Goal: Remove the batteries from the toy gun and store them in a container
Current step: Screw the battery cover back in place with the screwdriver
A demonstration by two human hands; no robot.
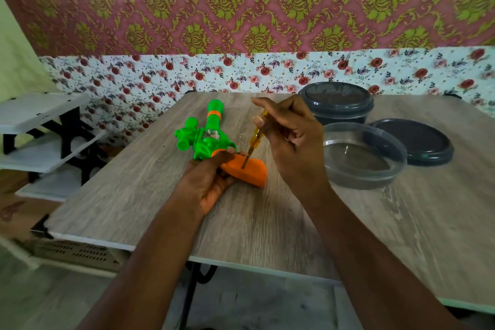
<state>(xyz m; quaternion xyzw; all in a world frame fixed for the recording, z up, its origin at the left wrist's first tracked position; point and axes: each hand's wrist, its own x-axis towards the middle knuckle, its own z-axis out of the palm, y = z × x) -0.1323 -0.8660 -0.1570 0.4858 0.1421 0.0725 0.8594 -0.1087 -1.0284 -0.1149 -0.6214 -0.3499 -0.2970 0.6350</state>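
A green toy gun (206, 132) with an orange grip (250, 173) lies on the wooden table (254, 214), barrel pointing away from me. My left hand (207, 182) clasps it at the grip from below. My right hand (293, 142) holds a yellow-handled screwdriver (255, 138) nearly upright, its metal tip pressed into the top of the orange grip. An open clear container (361, 157) stands just right of my right hand, with a small thin object lying inside. No batteries show.
A dark lid (413, 142) lies right of the open container. A second, closed dark container (336, 102) stands behind it near the floral wall. White shelves (40, 136) stand off the table's left edge.
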